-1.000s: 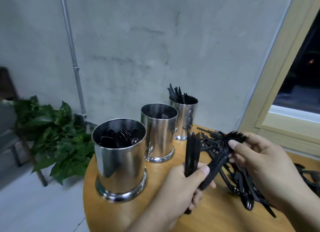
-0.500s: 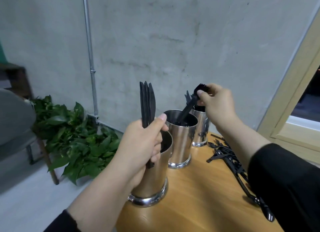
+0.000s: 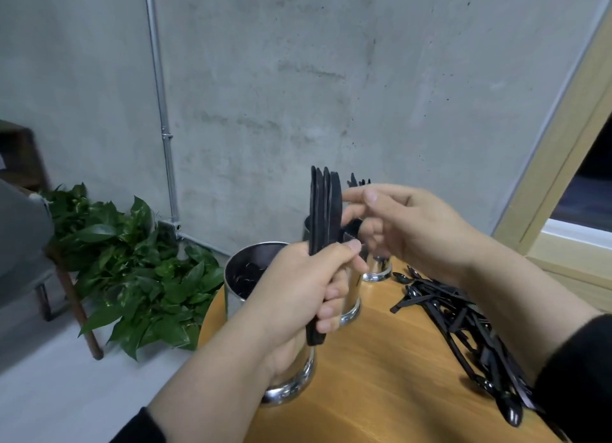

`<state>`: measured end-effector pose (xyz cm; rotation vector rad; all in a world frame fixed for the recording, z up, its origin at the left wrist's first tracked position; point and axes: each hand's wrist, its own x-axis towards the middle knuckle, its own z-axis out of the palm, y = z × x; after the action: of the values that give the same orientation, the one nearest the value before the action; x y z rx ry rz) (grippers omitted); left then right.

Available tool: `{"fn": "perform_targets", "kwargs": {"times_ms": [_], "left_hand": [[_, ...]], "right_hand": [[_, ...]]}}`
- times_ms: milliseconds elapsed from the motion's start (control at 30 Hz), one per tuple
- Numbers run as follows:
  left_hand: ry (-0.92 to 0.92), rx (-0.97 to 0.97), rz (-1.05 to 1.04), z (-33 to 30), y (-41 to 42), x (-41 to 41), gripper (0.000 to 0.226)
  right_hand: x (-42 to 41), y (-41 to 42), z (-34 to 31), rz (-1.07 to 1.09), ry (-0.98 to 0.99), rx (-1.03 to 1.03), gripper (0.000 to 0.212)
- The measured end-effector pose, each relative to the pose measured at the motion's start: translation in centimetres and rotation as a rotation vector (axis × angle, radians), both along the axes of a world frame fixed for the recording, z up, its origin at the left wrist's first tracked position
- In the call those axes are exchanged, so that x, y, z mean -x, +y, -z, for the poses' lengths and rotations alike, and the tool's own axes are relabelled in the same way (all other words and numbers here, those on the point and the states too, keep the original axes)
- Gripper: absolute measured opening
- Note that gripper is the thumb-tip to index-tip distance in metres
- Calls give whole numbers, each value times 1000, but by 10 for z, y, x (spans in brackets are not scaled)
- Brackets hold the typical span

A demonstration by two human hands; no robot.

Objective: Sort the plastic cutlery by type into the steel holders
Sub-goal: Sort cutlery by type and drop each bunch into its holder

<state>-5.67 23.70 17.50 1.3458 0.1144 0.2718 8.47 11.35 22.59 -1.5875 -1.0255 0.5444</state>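
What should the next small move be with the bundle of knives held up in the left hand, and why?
Probably the right hand, open and reaching toward it, takes the knife bundle that the left hand grips upright. It would likely go into the middle holder, though which holder takes knives is hard to tell here.

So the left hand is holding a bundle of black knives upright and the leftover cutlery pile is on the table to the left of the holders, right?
Not quite. The head view shows the left hand gripping the bundle of black knives upright, but the leftover cutlery pile lies on the table to the right of the steel holders, not the left.
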Motion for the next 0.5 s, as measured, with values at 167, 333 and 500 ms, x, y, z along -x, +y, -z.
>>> {"fn": "perform_targets", "kwargs": {"times_ms": [167,333,500], "left_hand": [[103,57,230,-3,-25,-11,31],[231,-33,315,-9,-42,-22,25],[123,-372,21,-16,-45,-49,23]], "right_hand": [[19,-20,2,-77,198,27,24],[10,-46,7,-78,270,-35,21],[-20,-62,4,180,231,-188,32]]}}
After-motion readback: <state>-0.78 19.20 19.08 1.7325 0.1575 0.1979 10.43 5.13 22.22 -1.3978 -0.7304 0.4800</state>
